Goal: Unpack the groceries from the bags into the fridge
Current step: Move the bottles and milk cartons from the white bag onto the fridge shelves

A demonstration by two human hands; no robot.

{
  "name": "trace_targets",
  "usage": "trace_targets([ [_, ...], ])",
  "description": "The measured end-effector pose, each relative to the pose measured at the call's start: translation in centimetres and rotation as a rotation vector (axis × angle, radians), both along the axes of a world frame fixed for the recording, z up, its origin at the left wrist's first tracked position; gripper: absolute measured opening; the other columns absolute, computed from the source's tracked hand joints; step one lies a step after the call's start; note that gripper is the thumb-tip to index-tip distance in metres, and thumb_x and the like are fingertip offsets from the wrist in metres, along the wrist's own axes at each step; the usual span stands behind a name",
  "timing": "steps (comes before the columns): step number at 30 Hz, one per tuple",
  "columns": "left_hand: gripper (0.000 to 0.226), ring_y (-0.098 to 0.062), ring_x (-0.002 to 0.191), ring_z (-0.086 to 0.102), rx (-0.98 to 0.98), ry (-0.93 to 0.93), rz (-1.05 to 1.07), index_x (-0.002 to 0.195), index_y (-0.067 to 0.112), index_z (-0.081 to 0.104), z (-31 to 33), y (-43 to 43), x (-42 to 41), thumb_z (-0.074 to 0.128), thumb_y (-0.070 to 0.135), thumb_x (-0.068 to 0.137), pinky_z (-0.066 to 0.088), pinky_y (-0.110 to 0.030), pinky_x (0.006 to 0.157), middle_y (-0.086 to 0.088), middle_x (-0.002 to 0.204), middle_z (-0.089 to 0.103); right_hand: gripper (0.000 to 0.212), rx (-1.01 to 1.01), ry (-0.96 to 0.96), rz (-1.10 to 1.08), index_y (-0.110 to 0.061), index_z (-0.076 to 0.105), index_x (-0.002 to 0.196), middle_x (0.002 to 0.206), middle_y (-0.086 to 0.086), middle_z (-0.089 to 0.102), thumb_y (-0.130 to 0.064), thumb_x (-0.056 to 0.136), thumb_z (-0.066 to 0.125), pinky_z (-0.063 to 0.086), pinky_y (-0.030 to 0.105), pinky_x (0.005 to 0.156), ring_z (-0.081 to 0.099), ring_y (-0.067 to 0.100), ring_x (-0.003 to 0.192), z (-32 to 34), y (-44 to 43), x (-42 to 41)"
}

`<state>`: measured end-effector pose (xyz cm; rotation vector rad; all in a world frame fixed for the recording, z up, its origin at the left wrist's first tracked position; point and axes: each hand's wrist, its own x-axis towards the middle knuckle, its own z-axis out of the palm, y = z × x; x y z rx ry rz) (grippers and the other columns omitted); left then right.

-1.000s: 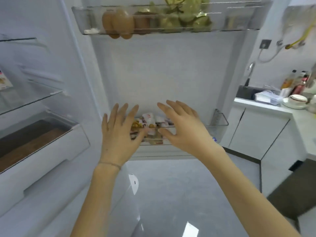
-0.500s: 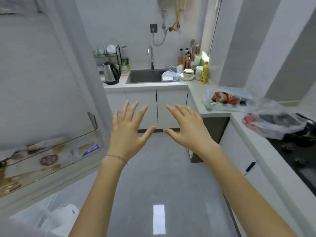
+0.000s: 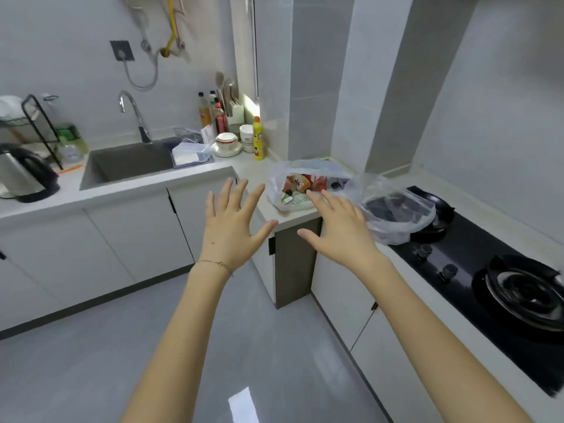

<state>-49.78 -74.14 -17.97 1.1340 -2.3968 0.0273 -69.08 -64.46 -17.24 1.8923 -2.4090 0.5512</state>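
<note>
Two clear plastic grocery bags lie on the white counter (image 3: 253,172). The nearer bag (image 3: 308,169) gapes open and shows red and orange packets and a small green-capped item. The second bag (image 3: 396,209) sits to its right, partly over the black hob, with something dark inside. My left hand (image 3: 232,227) is stretched out with fingers spread, in the air left of the counter corner, holding nothing. My right hand (image 3: 338,227) is also spread and empty, its fingertips just short of the nearer bag's mouth. The fridge is out of view.
A black gas hob (image 3: 476,270) with a burner runs along the right counter. At the back left are a sink (image 3: 128,163) with a tap, a kettle (image 3: 21,175), a dish rack, bottles, bowls and a yellow bottle (image 3: 258,138). Grey floor lies below.
The view swung from the fridge door shelf to the kitchen counter. Both empty hands stayed spread and moved toward the bags, which are now closer.
</note>
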Motion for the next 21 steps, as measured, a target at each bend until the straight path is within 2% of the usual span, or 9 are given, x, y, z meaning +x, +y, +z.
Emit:
trace_targets([
  [6,0.066,-0.022,0.149,-0.002,0.088,-0.046,-0.086,0.151,0.035,0.02,-2.8,-7.4,-5.7,0.039,0.06,0.094,-0.006,-0.046,0.119,0.0,0.16,0.014,0.073,0.022,-0.081,-0.082,-0.034,0.02,0.152,0.157,-0.001,0.025,-0.058,0.09,0.05,0.017,0.043,0.116,0.021,0.024,0.144,-2.5,-6.1,-5.0],
  [13,0.067,-0.023,0.149,-0.001,0.176,-0.143,-0.073,0.151,0.036,0.018,-6.8,-16.7,-11.7,0.035,0.064,0.093,-0.005,-0.046,0.118,0.0,0.161,0.014,0.068,0.094,-0.136,-0.115,-0.028,0.023,0.152,0.156,0.001,0.028,-0.051,0.094,0.049,0.024,0.04,0.113,0.027,0.025,0.141,-6.3,-14.8,-12.3],
  [15,0.07,-0.024,0.149,0.001,0.181,-0.147,-0.067,0.151,0.036,0.019,-7.6,-19.6,-13.6,0.031,0.068,0.09,-0.003,-0.048,0.119,-0.001,0.16,0.016,0.068,0.123,-0.149,-0.1,-0.028,0.022,0.152,0.157,0.002,0.026,-0.05,0.094,0.05,0.023,0.041,0.113,0.025,0.026,0.142,-7.3,-17.8,-14.8],
  [18,0.068,-0.024,0.149,0.0,0.213,-0.151,-0.03,0.151,0.035,0.021,-8.4,-23.7,-17.0,0.035,0.066,0.092,-0.003,-0.048,0.119,0.0,0.16,0.016,0.071,0.168,-0.16,-0.079,-0.029,0.02,0.153,0.158,0.004,0.023,-0.05,0.092,0.052,0.022,0.043,0.115,0.02,0.026,0.144,-8.4,-22.5,-18.6],
  [21,0.076,-0.023,0.149,0.0,0.261,-0.138,-0.013,0.151,0.035,0.021,-9.1,-26.6,-20.8,0.022,0.073,0.084,-0.003,-0.048,0.119,0.001,0.16,0.016,0.073,0.227,-0.163,-0.043,-0.029,0.019,0.153,0.159,0.004,0.02,-0.049,0.092,0.053,0.021,0.043,0.115,0.016,0.026,0.145,-9.4,-26.8,-21.8],
])
